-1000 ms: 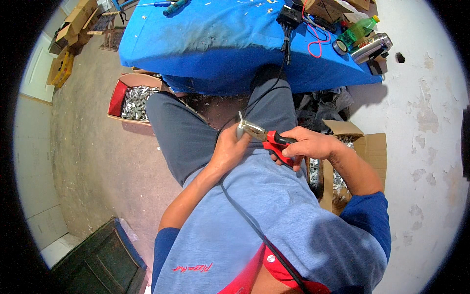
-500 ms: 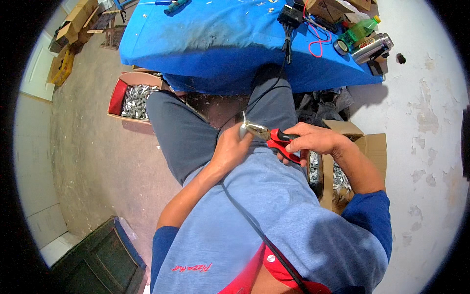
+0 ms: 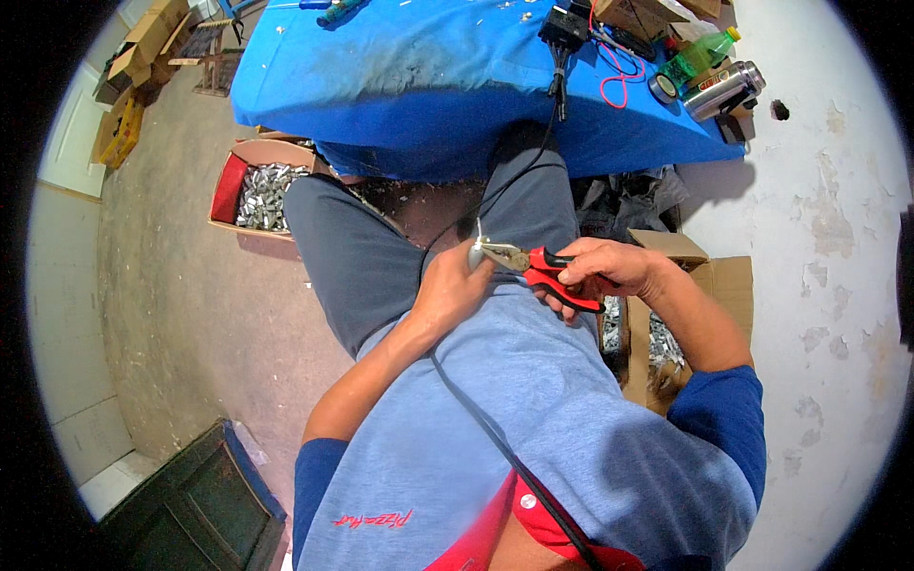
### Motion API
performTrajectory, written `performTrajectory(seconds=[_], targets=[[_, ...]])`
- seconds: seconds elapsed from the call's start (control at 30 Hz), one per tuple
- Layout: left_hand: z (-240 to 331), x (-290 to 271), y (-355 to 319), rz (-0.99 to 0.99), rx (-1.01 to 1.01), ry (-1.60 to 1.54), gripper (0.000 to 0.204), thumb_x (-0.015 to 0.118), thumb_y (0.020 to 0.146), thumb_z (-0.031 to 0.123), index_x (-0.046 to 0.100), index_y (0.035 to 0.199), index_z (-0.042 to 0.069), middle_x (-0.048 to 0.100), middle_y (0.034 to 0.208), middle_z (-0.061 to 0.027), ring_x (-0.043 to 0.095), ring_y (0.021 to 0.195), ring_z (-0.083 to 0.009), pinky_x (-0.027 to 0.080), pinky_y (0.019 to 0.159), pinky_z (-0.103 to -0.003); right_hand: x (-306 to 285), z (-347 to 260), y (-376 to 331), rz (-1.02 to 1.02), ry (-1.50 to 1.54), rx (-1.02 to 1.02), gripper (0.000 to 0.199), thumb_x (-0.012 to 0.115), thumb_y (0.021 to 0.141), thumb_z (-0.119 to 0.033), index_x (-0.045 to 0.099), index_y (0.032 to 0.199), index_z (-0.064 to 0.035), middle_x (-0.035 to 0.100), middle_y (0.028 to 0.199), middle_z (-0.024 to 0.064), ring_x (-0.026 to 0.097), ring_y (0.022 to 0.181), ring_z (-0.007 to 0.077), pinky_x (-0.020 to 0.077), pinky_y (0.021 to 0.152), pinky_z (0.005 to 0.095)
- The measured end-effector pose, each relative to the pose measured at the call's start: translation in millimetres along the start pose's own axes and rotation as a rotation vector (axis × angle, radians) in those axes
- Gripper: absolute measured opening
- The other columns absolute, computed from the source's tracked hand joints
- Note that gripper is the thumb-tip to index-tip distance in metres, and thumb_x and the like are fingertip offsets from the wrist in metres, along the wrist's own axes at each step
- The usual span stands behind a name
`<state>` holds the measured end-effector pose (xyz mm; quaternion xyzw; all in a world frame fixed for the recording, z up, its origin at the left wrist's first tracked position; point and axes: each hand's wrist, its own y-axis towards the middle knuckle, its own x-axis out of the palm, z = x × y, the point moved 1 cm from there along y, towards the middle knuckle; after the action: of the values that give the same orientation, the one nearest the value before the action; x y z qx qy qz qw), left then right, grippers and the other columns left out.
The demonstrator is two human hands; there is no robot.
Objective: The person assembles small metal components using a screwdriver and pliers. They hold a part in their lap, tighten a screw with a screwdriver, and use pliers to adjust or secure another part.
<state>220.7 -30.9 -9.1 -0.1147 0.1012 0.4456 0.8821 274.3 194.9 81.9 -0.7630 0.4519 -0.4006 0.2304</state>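
Observation:
My left hand [image 3: 447,291] is closed around a small, pale silvery cylindrical piece [image 3: 475,254], held upright above my lap. A thin white stem [image 3: 480,228] sticks up from its top. From the right, my right hand [image 3: 609,268] grips a pair of pliers [image 3: 564,287] with red and black handles. The handles are spread apart, and the metal jaws point left, their tips at the upper end of the piece. Whether the jaws touch it I cannot tell. My left fingers hide the lower part of the piece.
Ahead stands a table with a blue cloth [image 3: 400,124], bearing cables, a green bottle [image 3: 700,59] and a steel flask [image 3: 724,90]. A box of small metal parts [image 3: 269,198] sits left of my knee, an open carton [image 3: 728,295] at my right. A black cable [image 3: 466,409] crosses my lap.
The pliers' handles have spread wider and their jaws have parted slightly, shifting a little at the piece's top. My left hand has barely moved.

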Motion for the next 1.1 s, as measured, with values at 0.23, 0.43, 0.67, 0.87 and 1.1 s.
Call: performTrajectory(seconds=[0.23, 0.43, 0.67, 0.87, 1.1], targets=[[1, -2, -2, -0.027, -0.021, -0.044, 0.021, 0.061, 0.093, 0.017, 0.060, 0.090, -0.003, 0.056, 0.068, -0.0060, 0.050, 0.064, -0.0138, 0.043, 0.060, -0.034, 15, 6, 5, 0.326, -1.108, -0.255, 0.028, 0.057, 0.082, -0.013, 0.061, 0.106, 0.0012, 0.066, 0.091, 0.0187, 0.065, 0.081, 0.0326, 0.0523, 0.070, 0.0408], [24, -9, -5, -0.092, -0.040, -0.002, 0.031, 0.059, 0.094, 0.029, 0.061, 0.090, -0.002, 0.062, 0.073, -0.0222, 0.061, 0.067, -0.0336, 0.046, 0.064, -0.043, -35, 21, 23, 0.835, -0.920, -0.538, 0.039, 0.055, 0.079, -0.006, 0.055, 0.116, 0.0038, 0.066, 0.100, 0.0148, 0.066, 0.093, 0.0243, 0.0506, 0.087, 0.0378], [15, -3, -3, -0.024, -0.040, -0.094, 0.027, 0.062, 0.094, 0.022, 0.057, 0.081, -0.002, 0.051, 0.064, -0.0039, 0.045, 0.061, -0.0112, 0.040, 0.055, -0.032, 15, 0, 31, 0.411, -0.362, -0.486, 0.032, 0.065, 0.084, -0.019, 0.059, 0.109, 0.0001, 0.066, 0.099, 0.0075, 0.061, 0.091, 0.0146, 0.0487, 0.082, 0.0304], [14, -4, -4, -0.040, -0.026, -0.019, 0.020, 0.063, 0.091, 0.017, 0.062, 0.090, -0.004, 0.059, 0.068, -0.0105, 0.053, 0.063, -0.0146, 0.045, 0.059, -0.035, 34, -16, 64, 0.604, -0.633, -0.683, 0.030, 0.065, 0.086, -0.021, 0.059, 0.106, 0.0000, 0.060, 0.088, 0.0065, 0.054, 0.083, 0.0126, 0.0461, 0.077, 0.0314], [0, -5, -2, -0.057, -0.007, -0.046, 0.019, 0.063, 0.089, 0.013, 0.063, 0.093, -0.005, 0.062, 0.073, -0.0075, 0.055, 0.067, -0.0117, 0.046, 0.061, -0.032, 36, -21, 75, 0.425, -0.665, -0.695, 0.023, 0.057, 0.086, -0.007, 0.059, 0.108, -0.0006, 0.062, 0.090, 0.0075, 0.057, 0.086, 0.0138, 0.0480, 0.080, 0.0306]])
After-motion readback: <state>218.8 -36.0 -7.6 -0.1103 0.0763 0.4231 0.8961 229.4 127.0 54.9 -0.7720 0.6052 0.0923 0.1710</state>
